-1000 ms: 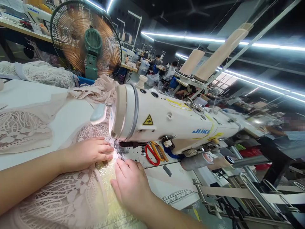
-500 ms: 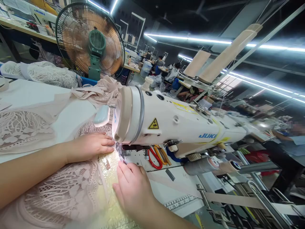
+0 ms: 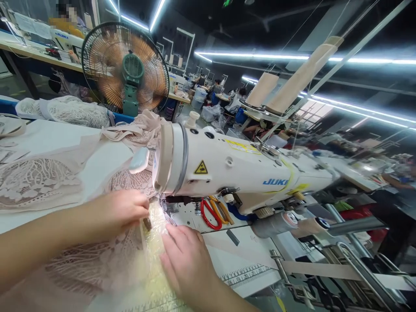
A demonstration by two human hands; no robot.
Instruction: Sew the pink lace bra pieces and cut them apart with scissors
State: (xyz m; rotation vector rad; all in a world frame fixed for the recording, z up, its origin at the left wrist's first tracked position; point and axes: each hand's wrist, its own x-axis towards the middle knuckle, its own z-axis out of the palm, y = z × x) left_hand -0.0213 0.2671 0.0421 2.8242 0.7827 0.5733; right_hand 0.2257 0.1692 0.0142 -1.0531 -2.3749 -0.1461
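A white JUKI sewing machine (image 3: 234, 171) lies across the table in front of me. Pink lace fabric (image 3: 97, 260) runs under its needle area (image 3: 164, 208). My left hand (image 3: 120, 212) is curled, its fingers pinching the lace edge just left of the needle. Flat on the fabric, fingers stretched toward the presser foot, rests my right hand (image 3: 186, 260). A shiny, yellowish strip of the table surface (image 3: 156, 247) shows between the two hands.
Red-handled scissors (image 3: 208, 212) and orange snips lie under the machine arm. More lace pieces (image 3: 35, 182) are piled at left. A standing fan (image 3: 125, 69) is behind the table. Thread cones (image 3: 263, 89) rise at right. Other workers sit in the background.
My left hand has curled from flat into a pinch on the lace and pulled back slightly from the needle. The right hand shifted a little toward me. The view tilted down a bit.
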